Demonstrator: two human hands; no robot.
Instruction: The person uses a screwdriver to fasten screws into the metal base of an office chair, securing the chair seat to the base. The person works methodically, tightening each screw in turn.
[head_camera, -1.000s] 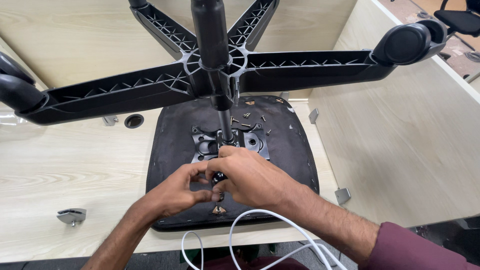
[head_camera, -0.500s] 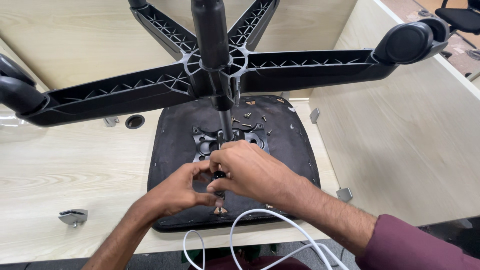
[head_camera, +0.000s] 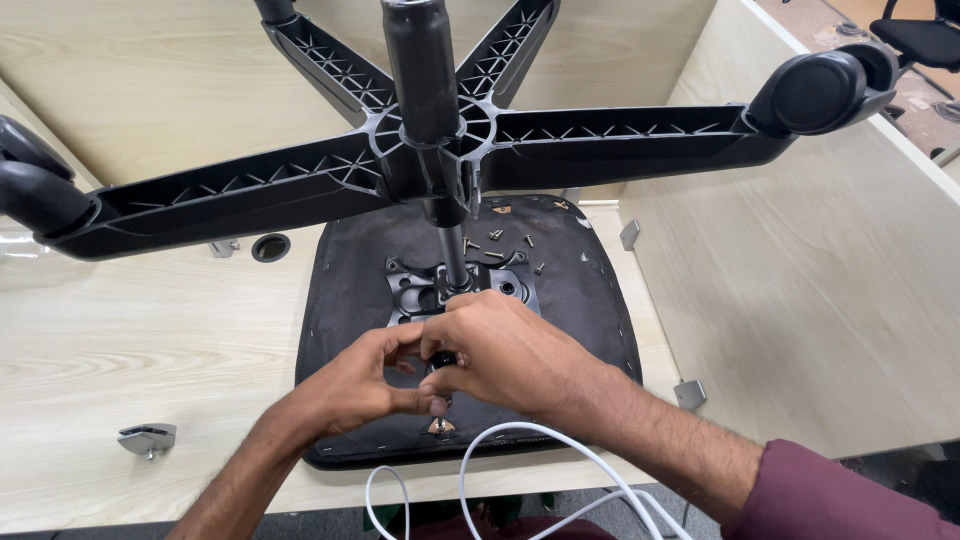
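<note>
Cable, white and looped (head_camera: 520, 470), lies bottom centre. Above it left hand (head_camera: 350, 390) and right hand (head_camera: 510, 355) pinch a small dark knob (head_camera: 440, 362) at mid-frame on the black upturned fabric seat pad (head_camera: 340, 290). Risk: loose silver screws (head_camera: 495, 237) could roll off if the five-arm black plastic wheeled base (head_camera: 300, 190) overhead tips.

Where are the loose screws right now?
In the head view the loose screws lie on the upturned black seat pan, just right of the gas-lift column and beyond both hands, under the star base.
</note>
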